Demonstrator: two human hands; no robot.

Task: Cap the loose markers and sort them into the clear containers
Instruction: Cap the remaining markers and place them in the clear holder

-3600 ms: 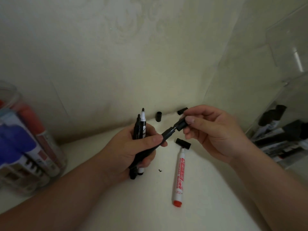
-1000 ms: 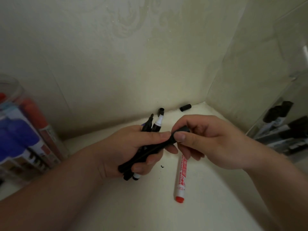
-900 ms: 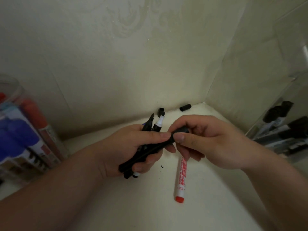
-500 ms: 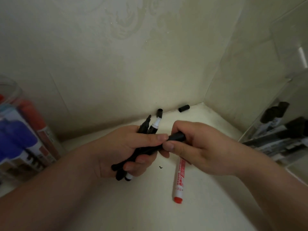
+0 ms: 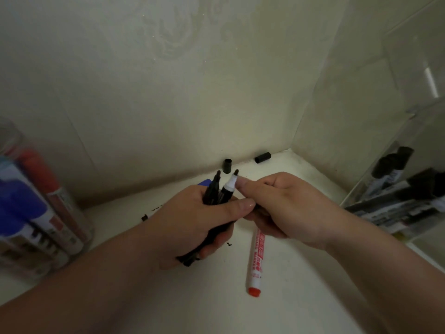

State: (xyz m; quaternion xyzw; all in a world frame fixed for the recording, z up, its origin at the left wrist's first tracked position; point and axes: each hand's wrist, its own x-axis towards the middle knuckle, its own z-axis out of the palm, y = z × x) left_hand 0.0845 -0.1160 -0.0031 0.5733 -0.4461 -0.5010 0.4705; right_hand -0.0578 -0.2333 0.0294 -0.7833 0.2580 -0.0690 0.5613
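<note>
A bundle of black markers (image 5: 218, 196), two nibs bare and upward, is clamped in the left grip (image 5: 192, 225). The white-collared nib (image 5: 231, 183) is touched by the curled right grip (image 5: 289, 208); whether anything is held cannot be told. A red marker (image 5: 256, 259) is laid on the desk (image 5: 277, 309) beneath the right grip.
</note>
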